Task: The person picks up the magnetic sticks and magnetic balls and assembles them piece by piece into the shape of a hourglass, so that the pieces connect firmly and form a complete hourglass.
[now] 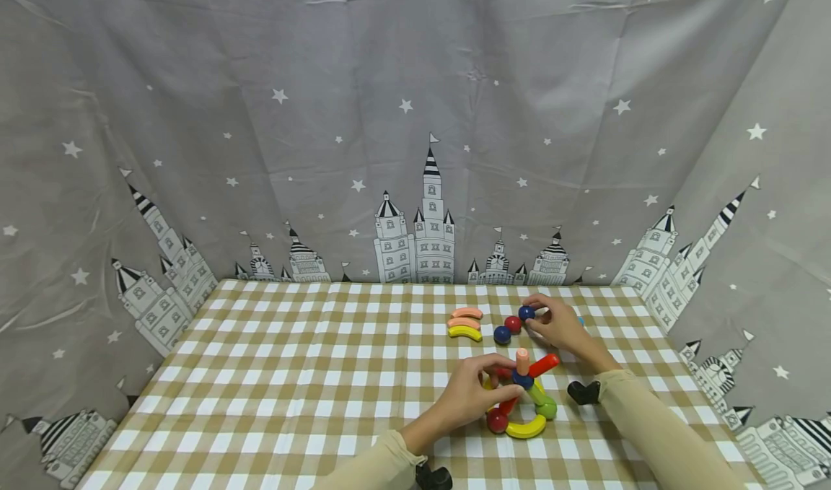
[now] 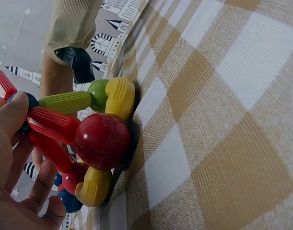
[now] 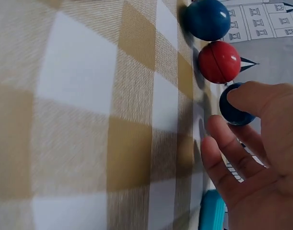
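My left hand [image 1: 466, 390] grips the dark blue ball [image 1: 521, 380] at the top of a frame built from plastic rods and balls. Red rods [image 2: 52, 125] and a green rod [image 2: 64, 101] slope down from that ball to a red ball [image 2: 102, 140], a second red ball and a green ball [image 1: 547, 408]. Curved yellow rods [image 1: 527, 428] link these along the tablecloth. A peach rod [image 1: 522, 361] stands upright on top, beside a red rod [image 1: 544, 365] angled outward. Farther back, my right hand [image 1: 560, 325] pinches a loose dark blue ball [image 3: 232, 109] between thumb and fingers.
Beside the pinched ball lie a red ball [image 1: 513, 324] and another blue ball [image 1: 502, 335]. Left of them are two peach curved rods [image 1: 466, 313] and a yellow one [image 1: 465, 333]. A turquoise piece [image 3: 211, 211] sits near my right hand. Checked cloth [image 1: 292, 374] covers the table.
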Demonstrator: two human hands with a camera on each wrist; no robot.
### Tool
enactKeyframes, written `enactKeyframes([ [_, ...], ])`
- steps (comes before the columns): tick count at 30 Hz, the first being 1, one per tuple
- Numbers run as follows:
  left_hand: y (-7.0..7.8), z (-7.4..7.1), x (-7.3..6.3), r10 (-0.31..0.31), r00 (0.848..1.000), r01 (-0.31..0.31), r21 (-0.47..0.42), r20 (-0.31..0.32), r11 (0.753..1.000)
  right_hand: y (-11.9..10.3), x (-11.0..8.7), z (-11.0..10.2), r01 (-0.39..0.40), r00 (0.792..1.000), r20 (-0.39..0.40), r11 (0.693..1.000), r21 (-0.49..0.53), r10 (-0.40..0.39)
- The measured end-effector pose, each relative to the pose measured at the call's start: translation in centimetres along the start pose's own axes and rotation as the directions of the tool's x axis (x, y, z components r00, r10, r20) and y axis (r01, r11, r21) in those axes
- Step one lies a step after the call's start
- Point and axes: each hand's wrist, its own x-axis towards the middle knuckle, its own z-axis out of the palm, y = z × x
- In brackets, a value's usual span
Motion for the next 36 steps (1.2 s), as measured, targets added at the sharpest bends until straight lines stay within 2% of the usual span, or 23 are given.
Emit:
enactKeyframes([
  [7, -0.1, 0.2, 0.0, 0.013, 1.000, -0.013, 0.011, 0.000, 1.000, -0.7, -2.0, -1.4, 0.011, 0.999, -0.046, 1.000, 0.027, -0.010],
  [14, 0.0, 0.6, 0.0, 0.057, 0.998, -0.057, 0.028, 0.002, 0.998, -2.1, -4.7, -3.1, 0.023, 1.000, -0.012, 0.986, 0.168, -0.021],
  [18, 0.0, 0.6, 0.0, 0.056, 0.998, -0.056, 0.026, 0.002, 0.998, -2.6, -6.4, -3.9, 0.044, 0.999, -0.032, 0.975, 0.216, -0.038],
  [28, -0.2, 0.5, 0.1, 0.052, 0.999, -0.053, 0.038, 0.010, 0.998, -4.5, -9.8, -5.7, 0.081, 0.996, -0.055, 0.973, 0.215, -0.071],
  [36, -0.2, 0.5, 0.1, 0.039, 0.999, -0.040, 0.035, 0.017, 0.999, -5.9, -11.6, -6.7, 0.127, 0.991, -0.083, 0.953, 0.275, -0.108],
])
